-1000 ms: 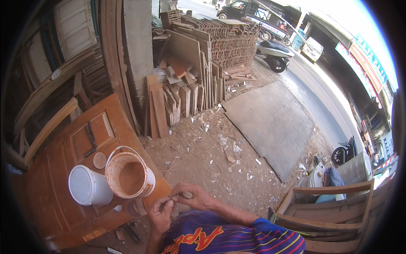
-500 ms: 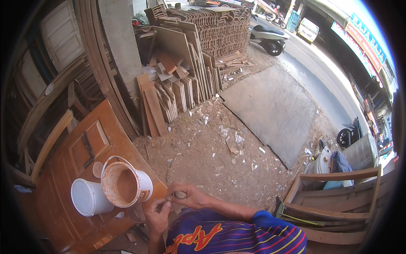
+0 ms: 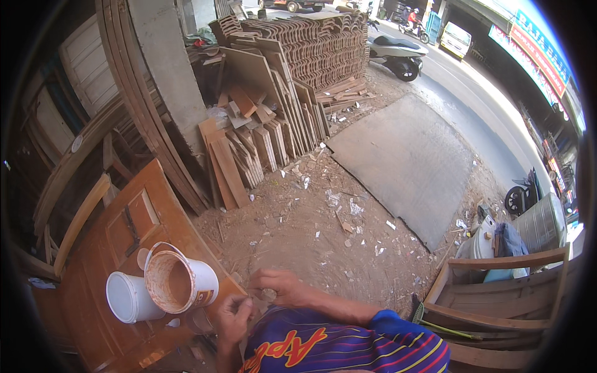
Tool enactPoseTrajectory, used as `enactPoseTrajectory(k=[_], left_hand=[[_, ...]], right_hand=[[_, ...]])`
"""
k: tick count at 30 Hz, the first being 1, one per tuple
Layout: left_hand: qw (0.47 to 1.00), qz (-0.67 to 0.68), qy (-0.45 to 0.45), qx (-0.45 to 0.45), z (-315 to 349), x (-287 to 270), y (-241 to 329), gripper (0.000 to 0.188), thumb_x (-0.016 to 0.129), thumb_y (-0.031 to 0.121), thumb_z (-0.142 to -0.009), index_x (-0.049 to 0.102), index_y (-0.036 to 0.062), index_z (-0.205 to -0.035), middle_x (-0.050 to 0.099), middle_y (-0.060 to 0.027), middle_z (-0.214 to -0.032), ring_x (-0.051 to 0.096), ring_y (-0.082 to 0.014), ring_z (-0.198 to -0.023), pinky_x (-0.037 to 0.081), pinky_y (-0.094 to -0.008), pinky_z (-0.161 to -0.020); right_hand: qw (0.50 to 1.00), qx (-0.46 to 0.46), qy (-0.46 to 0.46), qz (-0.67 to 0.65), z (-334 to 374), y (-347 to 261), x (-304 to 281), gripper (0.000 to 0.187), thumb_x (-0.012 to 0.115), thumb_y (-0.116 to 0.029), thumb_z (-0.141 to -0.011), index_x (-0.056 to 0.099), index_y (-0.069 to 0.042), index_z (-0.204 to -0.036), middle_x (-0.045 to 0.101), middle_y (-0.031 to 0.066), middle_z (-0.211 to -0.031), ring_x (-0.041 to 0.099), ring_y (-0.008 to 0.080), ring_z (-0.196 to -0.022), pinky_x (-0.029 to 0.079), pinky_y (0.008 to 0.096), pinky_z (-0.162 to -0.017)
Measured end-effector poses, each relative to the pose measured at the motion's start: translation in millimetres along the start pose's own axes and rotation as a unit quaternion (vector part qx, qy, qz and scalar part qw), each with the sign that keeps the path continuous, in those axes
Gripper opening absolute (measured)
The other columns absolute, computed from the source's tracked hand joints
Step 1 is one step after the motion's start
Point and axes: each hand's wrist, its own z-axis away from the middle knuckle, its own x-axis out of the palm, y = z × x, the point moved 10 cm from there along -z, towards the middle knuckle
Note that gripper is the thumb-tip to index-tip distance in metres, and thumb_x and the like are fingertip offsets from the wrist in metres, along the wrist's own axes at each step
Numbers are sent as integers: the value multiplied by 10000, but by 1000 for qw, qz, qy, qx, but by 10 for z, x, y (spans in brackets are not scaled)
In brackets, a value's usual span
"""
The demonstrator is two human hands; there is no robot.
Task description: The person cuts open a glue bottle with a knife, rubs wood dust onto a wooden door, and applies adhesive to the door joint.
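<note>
In front of my shirt, my left hand (image 3: 234,318) has its thumb and forefinger pinched together. What it pinches, if anything, is too small to name. My right hand (image 3: 277,286) is beside it, a little farther off, with its fingers curled downward around something mostly hidden. Both are just off the right edge of a brown panelled wooden door (image 3: 137,317) lying flat. On this door, left of my hands, a white bucket with a raised handle (image 3: 208,283) is tilted, its inside coated reddish-brown. A lidded white tub (image 3: 122,297) lies tipped against it.
A dark metal handle (image 3: 132,227) sticks up from the door. Boards (image 3: 261,146) lean by a concrete pillar (image 3: 165,68), before stacked roof tiles (image 3: 311,53). A grey sheet (image 3: 404,168) covers littered ground. At right are a wooden frame (image 3: 497,320) and a metal drum (image 3: 540,221).
My hands have parted slightly. The grey-brown lump seen in my right hand is now mostly hidden as that hand has turned fingers-down. The view has shifted a little.
</note>
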Motion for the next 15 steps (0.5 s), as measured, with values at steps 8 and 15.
enactPoseTrajectory(k=[8, 15], left_hand=[[998, 20, 41, 42, -58, 119, -104, 103, 656, 85, -1000, 627, -14, -996, 676, -57, -793, 604, -104, -682, 500, -257, -644], [999, 28, -1, 47, -145, 449, -57, 127, 661, 98, -1000, 639, -22, -1037, 680, -59, -819, 621, -106, -722, 513, -257, -664]], right_hand=[[998, 42, 56, 1, 106, 210, -335, 265, 743, -143, -913, 676, -36, -1146, 658, 142, -1132, 647, 352, -1087, 519, 433, -932], [992, 71, 41, -96, 281, 327, -286, 259, 730, -149, -940, 670, 0, -1143, 668, 157, -1104, 651, 332, -1094, 511, 425, -936]])
